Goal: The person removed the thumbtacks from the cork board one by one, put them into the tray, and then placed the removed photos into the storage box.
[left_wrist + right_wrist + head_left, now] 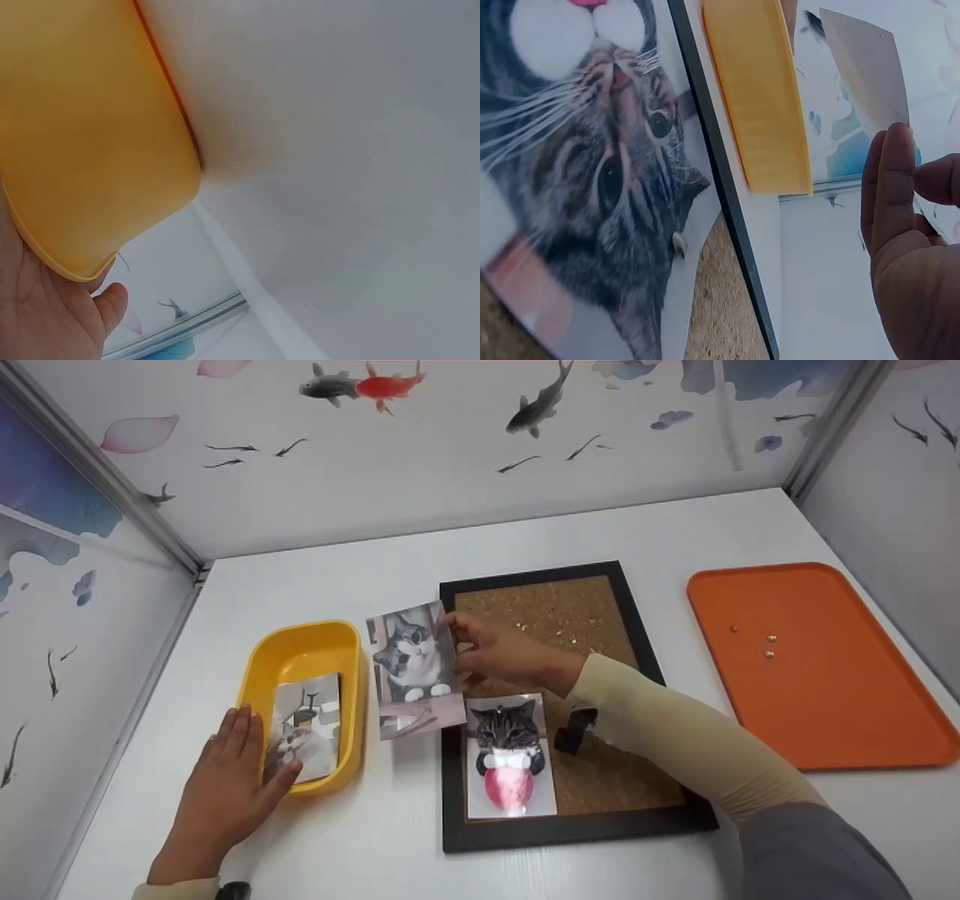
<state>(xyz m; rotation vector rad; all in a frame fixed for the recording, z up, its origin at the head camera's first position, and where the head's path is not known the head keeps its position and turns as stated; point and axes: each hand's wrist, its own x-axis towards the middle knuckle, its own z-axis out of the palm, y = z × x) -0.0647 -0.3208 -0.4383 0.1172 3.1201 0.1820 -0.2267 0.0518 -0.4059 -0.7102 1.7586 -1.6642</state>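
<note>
My right hand [510,652] pinches a cat photo [416,664] by its right edge, over the left side of the corkboard [615,787] — a placing step, I judge, calling next for lowering it flat. My left hand [229,787] — fingers straight, thumb apart — touches the yellow bin [351,641].

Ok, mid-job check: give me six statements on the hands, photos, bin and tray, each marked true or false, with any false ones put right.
1. The right hand pinches a cat photo. True.
2. The orange tray lies left of the corkboard in the head view. False: it lies to the right.
3. A second photo lies on the corkboard. True.
4. The yellow bin is empty. False: a third photo shows inside.
5. Small shiny pieces rest on the tray. True.
6. The left hand holds a photo. False: it touches the bin.
</note>
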